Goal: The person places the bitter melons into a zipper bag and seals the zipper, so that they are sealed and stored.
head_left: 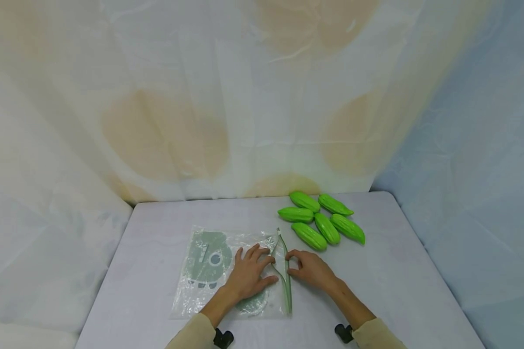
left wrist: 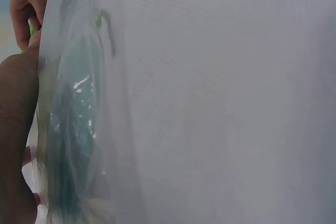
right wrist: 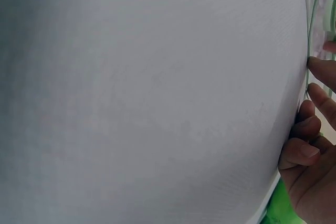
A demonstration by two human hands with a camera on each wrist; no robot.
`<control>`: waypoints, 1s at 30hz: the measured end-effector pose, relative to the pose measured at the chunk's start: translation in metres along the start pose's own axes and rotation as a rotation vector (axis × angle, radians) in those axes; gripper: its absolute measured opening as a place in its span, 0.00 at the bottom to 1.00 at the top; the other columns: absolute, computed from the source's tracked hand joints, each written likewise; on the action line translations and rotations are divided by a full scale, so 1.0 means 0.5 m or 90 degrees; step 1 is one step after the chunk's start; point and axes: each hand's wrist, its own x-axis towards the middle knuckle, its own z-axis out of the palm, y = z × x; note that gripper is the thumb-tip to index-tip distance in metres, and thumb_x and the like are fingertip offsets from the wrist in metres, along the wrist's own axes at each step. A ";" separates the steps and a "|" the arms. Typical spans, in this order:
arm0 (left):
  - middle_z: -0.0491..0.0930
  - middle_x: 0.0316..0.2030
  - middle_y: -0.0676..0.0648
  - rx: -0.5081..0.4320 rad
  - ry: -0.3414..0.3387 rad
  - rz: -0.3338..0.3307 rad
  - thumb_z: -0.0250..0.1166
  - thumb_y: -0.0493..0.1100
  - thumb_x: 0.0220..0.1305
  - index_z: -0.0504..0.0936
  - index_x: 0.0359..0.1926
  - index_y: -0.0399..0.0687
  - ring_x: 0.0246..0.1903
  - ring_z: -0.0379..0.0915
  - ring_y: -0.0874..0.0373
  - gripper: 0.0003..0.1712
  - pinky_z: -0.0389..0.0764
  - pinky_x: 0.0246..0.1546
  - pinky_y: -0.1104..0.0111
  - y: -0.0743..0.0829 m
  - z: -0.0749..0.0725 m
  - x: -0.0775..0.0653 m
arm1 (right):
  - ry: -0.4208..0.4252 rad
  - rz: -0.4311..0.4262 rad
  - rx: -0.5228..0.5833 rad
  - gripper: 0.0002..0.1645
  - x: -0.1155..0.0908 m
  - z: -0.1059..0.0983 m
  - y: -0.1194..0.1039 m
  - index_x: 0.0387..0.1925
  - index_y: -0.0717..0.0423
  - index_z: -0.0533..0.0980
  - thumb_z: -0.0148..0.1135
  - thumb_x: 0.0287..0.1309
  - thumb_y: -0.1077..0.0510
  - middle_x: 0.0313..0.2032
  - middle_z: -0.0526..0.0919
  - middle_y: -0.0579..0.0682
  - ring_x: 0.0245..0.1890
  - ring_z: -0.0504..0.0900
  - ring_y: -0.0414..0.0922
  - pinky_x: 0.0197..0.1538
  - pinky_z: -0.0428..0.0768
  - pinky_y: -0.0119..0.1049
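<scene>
A staged recording booth, not a lived-in room. Evidence: draped fabric backdrop (head_left: 227, 97), white with pale orange blotches, closes off the rear from 10 to 1 o'clock; a pale blue sheet (head_left: 484, 169) closes the side at 2 to 4 o'clock. The counter (head_left: 157, 232) is a small surface with rounded corners, covered in plain light grey. Props only: six identical glossy green plastic gourds (head_left: 320, 220) grouped at 1 o'clock. Black wrist-mounted camera units (head_left: 222, 338) show at both sleeves at 6 o'clock.
</scene>
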 end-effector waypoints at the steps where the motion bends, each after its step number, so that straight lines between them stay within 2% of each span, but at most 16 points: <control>1: 0.70 0.68 0.53 -0.006 0.004 0.003 0.58 0.73 0.64 0.78 0.56 0.69 0.72 0.58 0.43 0.26 0.57 0.63 0.32 0.000 -0.001 -0.001 | 0.000 -0.002 0.000 0.23 0.000 0.000 0.000 0.55 0.48 0.80 0.72 0.59 0.51 0.22 0.73 0.40 0.21 0.69 0.37 0.22 0.68 0.32; 9: 0.75 0.65 0.57 -0.044 0.036 0.027 0.59 0.70 0.65 0.81 0.53 0.63 0.73 0.59 0.53 0.26 0.51 0.68 0.34 -0.003 -0.006 -0.003 | 0.005 -0.012 -0.005 0.22 0.000 -0.001 0.000 0.54 0.48 0.80 0.72 0.59 0.51 0.22 0.72 0.40 0.21 0.69 0.36 0.22 0.67 0.32; 15: 0.80 0.58 0.57 -0.067 0.062 0.026 0.60 0.68 0.66 0.82 0.53 0.62 0.68 0.66 0.54 0.24 0.57 0.67 0.39 -0.005 -0.006 0.002 | 0.008 -0.015 -0.012 0.22 0.002 0.002 0.002 0.54 0.48 0.80 0.72 0.58 0.51 0.22 0.72 0.40 0.21 0.68 0.36 0.21 0.66 0.32; 23: 0.80 0.54 0.58 -0.093 0.068 0.033 0.63 0.68 0.64 0.85 0.43 0.70 0.66 0.68 0.52 0.15 0.60 0.64 0.36 -0.007 0.001 0.002 | 0.012 -0.015 -0.007 0.22 0.002 0.003 0.004 0.54 0.47 0.80 0.72 0.58 0.51 0.22 0.72 0.40 0.21 0.68 0.36 0.22 0.66 0.32; 30: 0.78 0.58 0.53 -0.109 0.095 0.047 0.59 0.67 0.68 0.77 0.38 0.63 0.68 0.66 0.51 0.16 0.59 0.65 0.36 -0.017 0.005 0.000 | 0.011 -0.015 -0.007 0.22 0.000 0.001 0.002 0.54 0.46 0.80 0.72 0.58 0.50 0.22 0.72 0.40 0.21 0.68 0.36 0.22 0.67 0.31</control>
